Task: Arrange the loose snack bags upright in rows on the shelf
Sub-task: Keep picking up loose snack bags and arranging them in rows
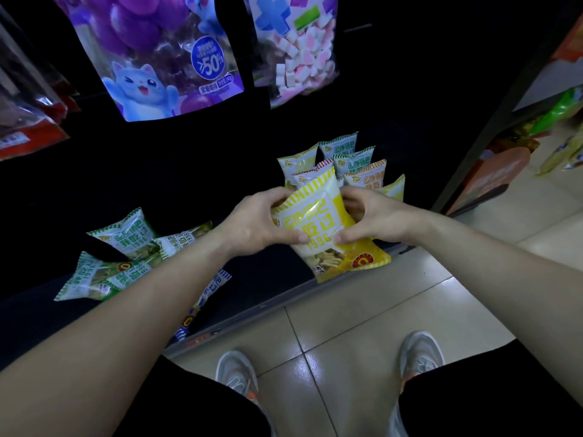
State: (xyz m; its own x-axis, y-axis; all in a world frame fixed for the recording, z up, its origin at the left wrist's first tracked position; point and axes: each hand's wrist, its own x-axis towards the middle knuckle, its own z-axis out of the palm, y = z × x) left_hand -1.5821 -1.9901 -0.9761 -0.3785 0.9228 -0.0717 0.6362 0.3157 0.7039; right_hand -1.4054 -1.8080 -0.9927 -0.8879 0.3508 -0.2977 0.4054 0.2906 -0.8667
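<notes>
Yellow-striped plastic snack bag (pixel 315 212), tilted, held in the air over the front edge of the dark lower shelf (pixel 268 272), just in front of a cluster of upright striped snack bags (pixel 350 165). The left grip (pixel 252 222) and right grip (pixel 375 219) each clamp one side of it, thumbs on its face. Loose green-striped bags (pixel 126 257) lie flat at the shelf's left. A blue-striped bag (pixel 205 301) lies under the left forearm. Pale tiled floor (pixel 362 310) below.
</notes>
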